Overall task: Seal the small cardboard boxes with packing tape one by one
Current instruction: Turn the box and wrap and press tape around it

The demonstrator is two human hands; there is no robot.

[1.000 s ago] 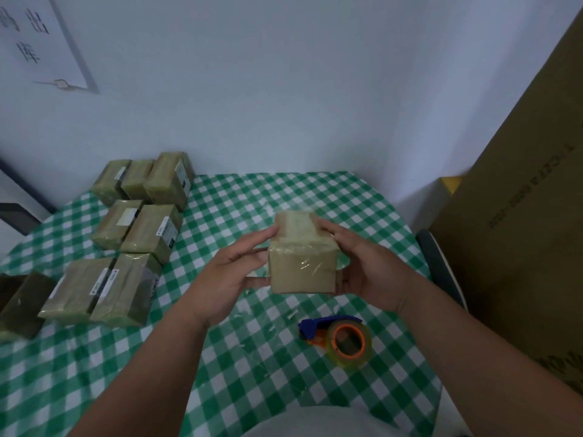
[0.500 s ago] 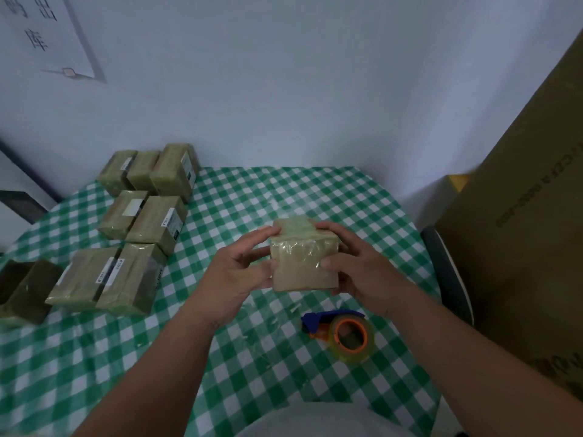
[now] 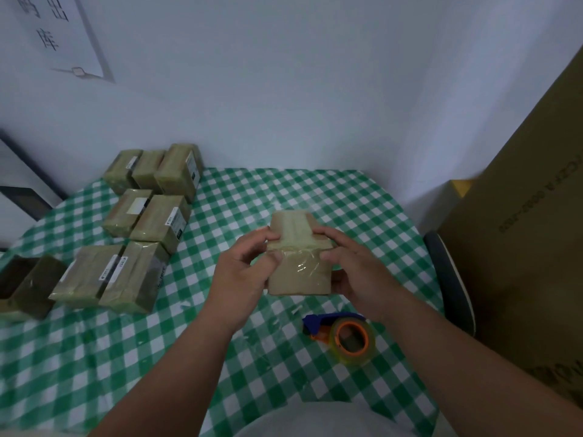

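Box [image 3: 299, 272] between left hand [image 3: 243, 272], right hand [image 3: 356, 272]

Small packing room, taped parcels [image 3: 157, 216], big carton [image 3: 520, 247]

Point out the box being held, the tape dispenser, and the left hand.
held box [image 3: 299, 279], head view: on its taped front face.
tape dispenser [image 3: 342, 334], head view: on the orange hub's left rim.
left hand [image 3: 243, 272], head view: on the back of the hand.

A green-checked tabletop [image 3: 331, 197] stands against the pale wall [image 3: 284, 89]; a lettered paper sign [image 3: 53, 29] hangs above its left end.
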